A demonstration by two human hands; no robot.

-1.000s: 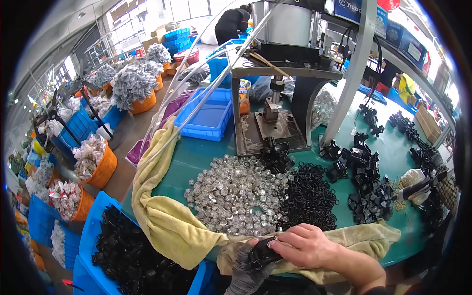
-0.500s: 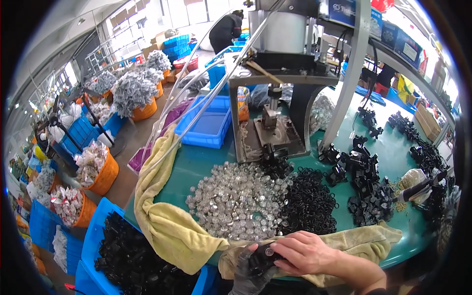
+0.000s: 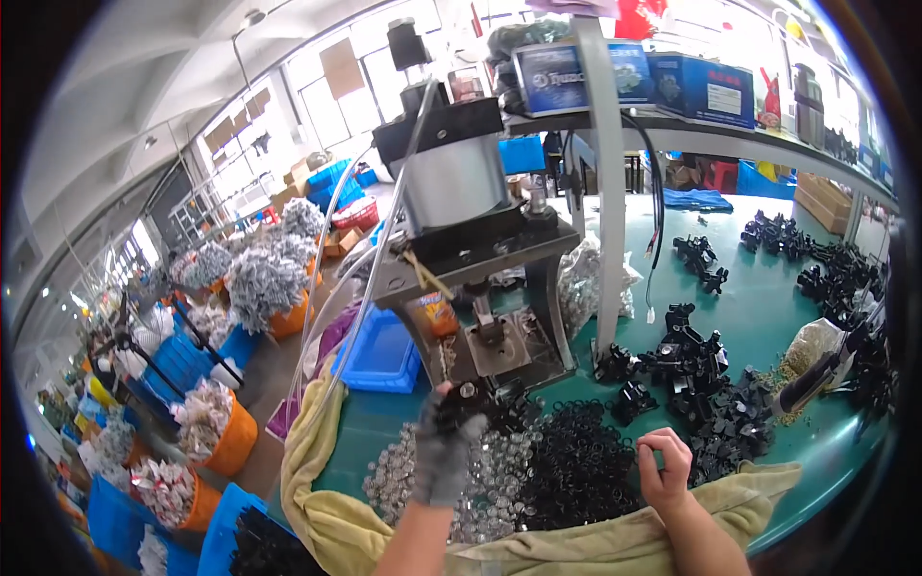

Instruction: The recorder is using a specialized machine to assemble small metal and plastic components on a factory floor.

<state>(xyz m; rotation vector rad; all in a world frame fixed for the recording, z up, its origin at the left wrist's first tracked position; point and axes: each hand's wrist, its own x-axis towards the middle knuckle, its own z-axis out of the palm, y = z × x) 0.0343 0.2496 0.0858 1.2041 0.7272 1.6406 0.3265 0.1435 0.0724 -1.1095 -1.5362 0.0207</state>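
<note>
My left hand [image 3: 444, 461], in a grey glove, reaches over the heap of clear round caps [image 3: 389, 475] toward the front of the press [image 3: 495, 350]. It is closed around a black plastic part [image 3: 468, 392] with a small round shiny piece on it. Other black parts [image 3: 514, 408] lie beside it at the press's foot. Bare and curled, my right hand [image 3: 665, 468] hovers just right of the pile of small black rings [image 3: 581, 461]. Its thumb and fingers are pressed together; whatever is between them is hidden.
A rolled yellow-green towel [image 3: 576, 538] lines the table's near edge. Black plastic parts [image 3: 730, 422] are heaped at right, near a spilled bag of small grains [image 3: 812, 350]. A blue tray [image 3: 379, 355] stands left of the press, a shelf post [image 3: 607, 221] to its right.
My hands have parted from the near edge. The left has carried the black part forward to the press; the right has moved right, beside the rings. The view has tilted up.
</note>
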